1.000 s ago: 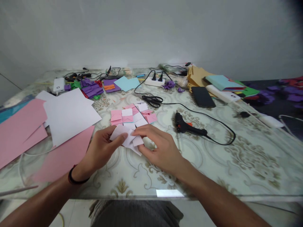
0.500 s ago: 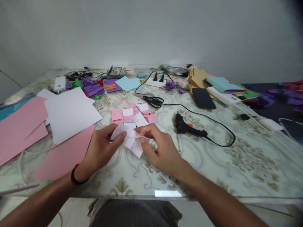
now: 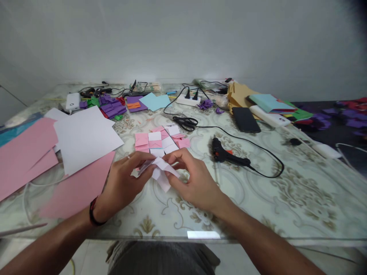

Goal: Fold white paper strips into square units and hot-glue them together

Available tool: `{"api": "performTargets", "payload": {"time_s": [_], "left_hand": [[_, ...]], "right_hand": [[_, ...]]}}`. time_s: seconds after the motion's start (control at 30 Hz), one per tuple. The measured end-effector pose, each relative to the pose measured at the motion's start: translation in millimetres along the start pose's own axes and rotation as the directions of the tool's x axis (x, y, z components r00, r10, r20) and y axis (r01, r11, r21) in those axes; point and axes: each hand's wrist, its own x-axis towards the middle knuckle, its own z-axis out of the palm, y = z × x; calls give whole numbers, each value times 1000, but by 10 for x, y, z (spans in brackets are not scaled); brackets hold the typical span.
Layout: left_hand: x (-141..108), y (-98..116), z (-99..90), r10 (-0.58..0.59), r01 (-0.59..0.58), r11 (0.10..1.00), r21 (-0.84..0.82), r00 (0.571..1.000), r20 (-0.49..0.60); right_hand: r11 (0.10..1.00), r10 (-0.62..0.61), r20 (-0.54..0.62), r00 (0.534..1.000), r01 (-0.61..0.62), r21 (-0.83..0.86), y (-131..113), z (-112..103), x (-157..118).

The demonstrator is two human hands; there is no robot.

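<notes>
The pale, flower-patterned table bears everything. On it (image 3: pixel 286 202), the broad white paper sheet (image 3: pixel 86 137) lies to my left, probably parked out of my way. My left grip (image 3: pixel 123 181) and right grip (image 3: pixel 199 183) each pinch the small creased white paper piece (image 3: pixel 162 181), centred before me, seemingly to steady its folds. Just beyond lie the little pink-and-white folded paper squares (image 3: pixel 155 143), likely kept handy.

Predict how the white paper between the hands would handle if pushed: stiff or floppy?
The white paper is probably light, as it looks thin and small beside the left hand and right hand. It would likely bend easily, most readily along its visible folds. Its lower flap, sticking out from between the fingers, may flop under a push.
</notes>
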Motion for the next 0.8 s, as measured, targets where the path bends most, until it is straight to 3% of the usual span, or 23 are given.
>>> {"api": "performTargets", "payload": {"time_s": [0.13, 0.33, 0.5, 0.57, 0.67, 0.8], "left_hand": [[-25, 34, 11, 67, -67, 998, 21, 998, 5], [-50, 75, 59, 159, -159, 981, 107, 987, 13], [-45, 84, 88, 150, -152, 980, 128, 988, 31], [-23, 89, 79, 90, -95, 991, 96, 995, 47], [34, 78, 48, -107, 108, 994, -6, 993, 57], [92, -2, 11, -346, 360, 919, -159, 932, 108]], "right_hand": [[999, 27, -34, 999, -28, -23, 7, 35, 13], [989, -77, -97, 992, 64, -133, 27, 75, -19], [991, -43, -82, 996, 32, -133, 30, 102, -23], [997, -14, -72, 997, 8, -82, 31, 123, -21], [999, 30, -90, 996, -32, -22, 39, 153, -28], [996, 6, -152, 988, -19, -82, 73, 153, -49]]}}
